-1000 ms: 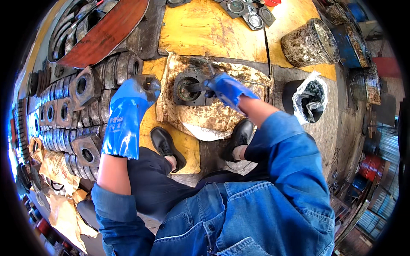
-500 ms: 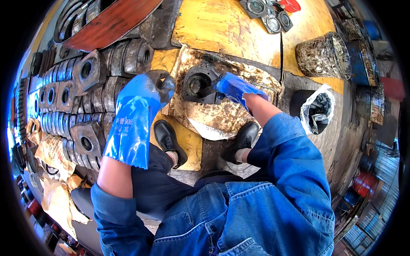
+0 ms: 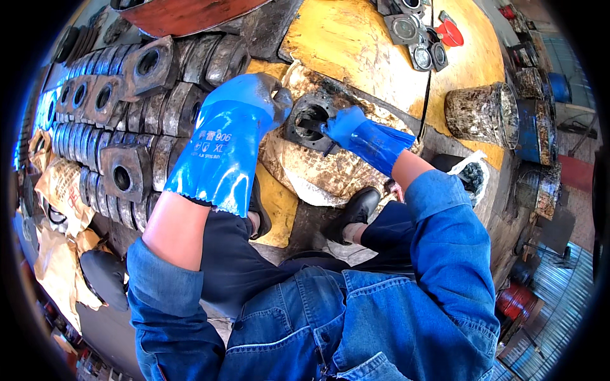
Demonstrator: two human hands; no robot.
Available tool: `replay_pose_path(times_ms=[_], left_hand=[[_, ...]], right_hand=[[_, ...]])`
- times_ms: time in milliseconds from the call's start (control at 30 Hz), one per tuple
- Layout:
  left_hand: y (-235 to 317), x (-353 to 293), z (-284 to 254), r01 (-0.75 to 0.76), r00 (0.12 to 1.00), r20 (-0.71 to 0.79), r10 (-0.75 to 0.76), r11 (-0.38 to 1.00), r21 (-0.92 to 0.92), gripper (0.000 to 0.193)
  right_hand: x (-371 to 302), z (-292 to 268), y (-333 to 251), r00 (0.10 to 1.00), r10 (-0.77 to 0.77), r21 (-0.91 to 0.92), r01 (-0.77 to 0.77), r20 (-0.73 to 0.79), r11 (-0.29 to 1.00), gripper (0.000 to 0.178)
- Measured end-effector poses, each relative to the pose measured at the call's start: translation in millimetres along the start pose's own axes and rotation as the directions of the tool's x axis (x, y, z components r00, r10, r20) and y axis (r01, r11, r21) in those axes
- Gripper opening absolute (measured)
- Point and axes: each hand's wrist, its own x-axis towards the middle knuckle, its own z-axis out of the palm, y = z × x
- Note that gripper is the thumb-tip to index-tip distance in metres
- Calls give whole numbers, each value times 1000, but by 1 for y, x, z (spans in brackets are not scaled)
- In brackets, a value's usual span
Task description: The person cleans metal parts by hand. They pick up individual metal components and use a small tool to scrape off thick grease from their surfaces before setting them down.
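A dark, greasy metal block (image 3: pixel 297 134) with a round bore lies on a stained, padded sack (image 3: pixel 311 166) in front of my feet. My right hand (image 3: pixel 346 127), in a blue rubber glove, is closed around a dark flat tool (image 3: pixel 311 124) whose end reaches into the bore; its exact kind is unclear. Just left of the block is my left hand (image 3: pixel 257 101), in a matching glove with grimy fingertips. Its fingers curl toward the thumb, and what they hold, if anything, cannot be made out.
Stacks of similar holed metal blocks (image 3: pixel 124 174) stand at left, below a red-brown curved metal piece (image 3: pixel 190 16). Small round-windowed parts (image 3: pixel 406 28) and a red funnel-like piece (image 3: pixel 450 33) lie on the yellow board (image 3: pixel 356 38). A grimy bucket (image 3: pixel 481 117) and white bag (image 3: pixel 486 171) are at right.
My left hand has moved closer to the block's left side. The dark tool now shows across the bore, under my right hand. The view has shifted slightly.
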Motion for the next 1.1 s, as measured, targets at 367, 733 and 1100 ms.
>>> replay_pose_path(times_ms=[367, 733, 1100], left_hand=[[2, 2, 3, 35, 999, 4, -35, 999, 22, 32], [3, -1, 0, -13, 1000, 15, 12, 999, 32, 34], [-2, 3, 1, 34, 999, 37, -36, 998, 60, 34]], right_hand=[[17, 9, 12, 999, 5, -24, -6, -46, 1000, 26], [9, 31, 6, 903, 356, 195, -404, 239, 894, 30], [-7, 11, 2, 976, 180, 177, -201, 124, 964, 25]])
